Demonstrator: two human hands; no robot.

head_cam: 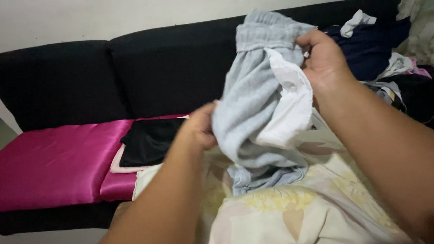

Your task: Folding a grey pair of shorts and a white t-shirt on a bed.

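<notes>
1. The right hand (325,62) is up at about one o'clock in the view, its fingers closed on the elastic waistband of a pair of light grey shorts (255,105).
2. The left hand (200,128) sits lower, near the centre, pinching the left edge of the shorts; its fingertips are hidden behind the cloth.
3. The shorts hang between the two hands, long axis running from the waistband at twelve o'clock down to the leg hems at six o'clock, slightly tilted. A white pocket lining (290,108) is turned out and dangles just below the right hand.
4. The right hand is at the top end and carries the weight; the left hand is nearer the middle of the garment.
5. The hems rest on a pale floral cloth (301,216) spread at five o'clock.
6. Behind, a black sofa (140,66) bears pink satin cushions (50,160) at nine o'clock, with a folded black garment (148,140) on them.
7. A heap of mixed clothes (381,49) lies at two o'clock.
</notes>
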